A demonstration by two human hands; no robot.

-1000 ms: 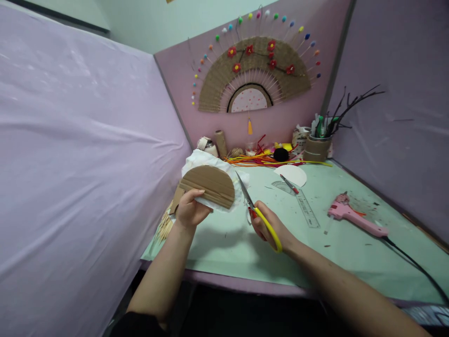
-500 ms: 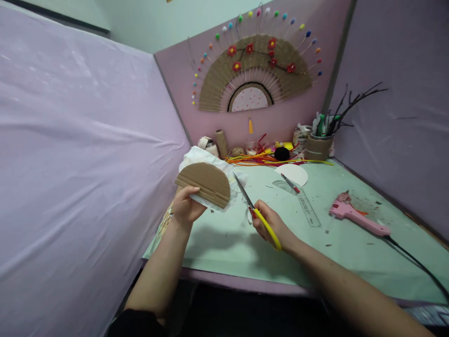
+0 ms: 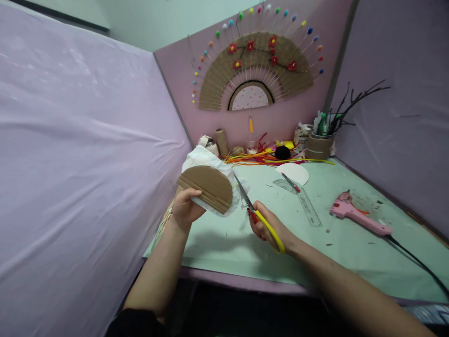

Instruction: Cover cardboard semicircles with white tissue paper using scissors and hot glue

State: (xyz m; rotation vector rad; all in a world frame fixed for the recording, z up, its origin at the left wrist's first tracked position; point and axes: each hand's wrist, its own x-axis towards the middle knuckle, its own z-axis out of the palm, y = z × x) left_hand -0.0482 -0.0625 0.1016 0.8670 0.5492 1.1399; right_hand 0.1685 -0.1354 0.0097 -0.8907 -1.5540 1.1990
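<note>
A brown cardboard half-disc point(image 3: 206, 185) lies against white cloth-like material point(image 3: 201, 157) that shows around its edges. My left hand point(image 3: 187, 206) grips both at the lower left, thumb on the cardboard. In my right hand point(image 3: 264, 222) are scissors with yellow and red handles point(image 3: 268, 230). Their blades point up and left, close to the right edge of the white material. Whether the blades touch it is hard to tell.
A pink glue gun point(image 3: 361, 217) with a black cord lies at the right. Behind my right hand are a clear ruler point(image 3: 310, 206), a pen point(image 3: 291, 182) and a white paper piece point(image 3: 294, 172). Pipe cleaners point(image 3: 245, 160) and a can of twigs point(image 3: 319, 146) stand farther back.
The cardboard and white material have shifted slightly right and down, with a small tilt. My right hand and the scissors have moved very little.
</note>
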